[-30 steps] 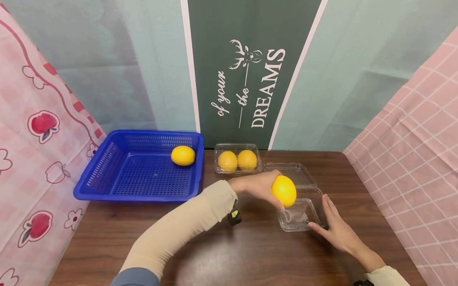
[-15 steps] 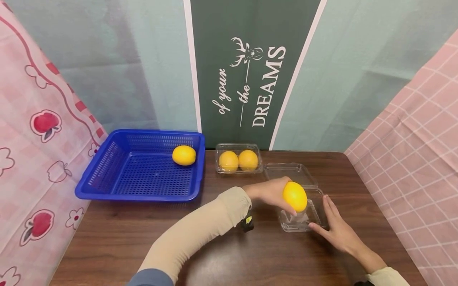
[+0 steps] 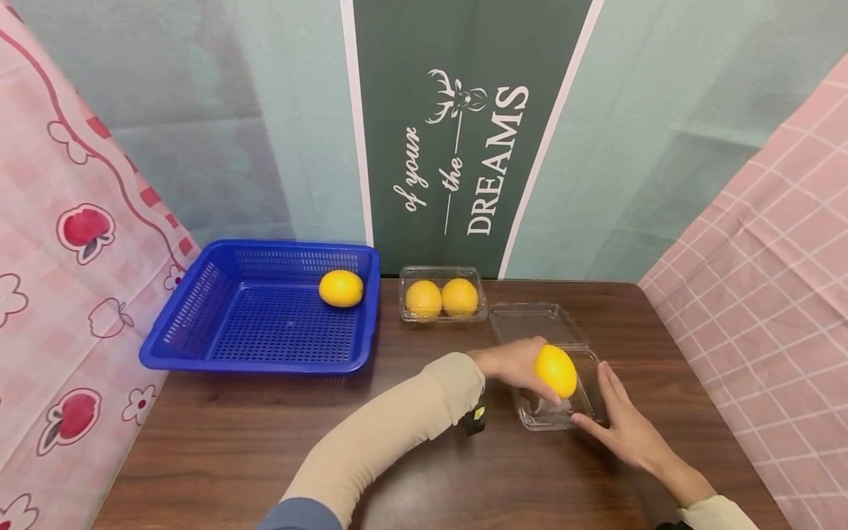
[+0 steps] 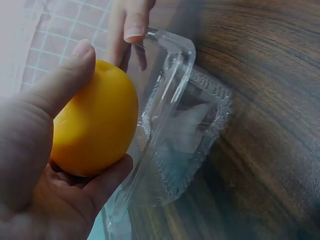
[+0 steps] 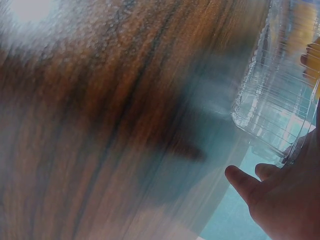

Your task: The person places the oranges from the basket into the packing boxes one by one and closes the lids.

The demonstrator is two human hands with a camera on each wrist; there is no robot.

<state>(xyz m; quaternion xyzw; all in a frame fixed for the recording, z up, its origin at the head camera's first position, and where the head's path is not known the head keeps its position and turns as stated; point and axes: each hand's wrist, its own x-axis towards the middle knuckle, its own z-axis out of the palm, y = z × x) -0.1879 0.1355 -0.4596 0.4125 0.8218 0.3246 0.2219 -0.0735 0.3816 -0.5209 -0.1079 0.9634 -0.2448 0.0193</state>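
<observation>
My left hand (image 3: 523,366) grips a yellow lemon (image 3: 556,371), held above an opened clear plastic box (image 3: 539,419). In the left wrist view the thumb and fingers wrap the lemon (image 4: 102,120) from the side, with the box (image 4: 182,65) beyond it. My right hand (image 3: 626,423) rests against the right side of the box, its fingers extended and the thumb at the near rim. The right wrist view shows that hand (image 5: 280,200) beside the ribbed clear wall (image 5: 265,120). The lid (image 3: 533,324) lies folded back toward the rear.
A closed clear box (image 3: 442,315) with two yellow-orange fruits stands at the back. Left of it, a blue basket (image 3: 248,362) contains one lemon (image 3: 341,288). Fabric backdrops (image 3: 762,243) stand around the brown wooden table (image 3: 397,456).
My left hand has carried the lemon rightward and slightly toward me, over the opened box. The right hand has stayed in place against the box.
</observation>
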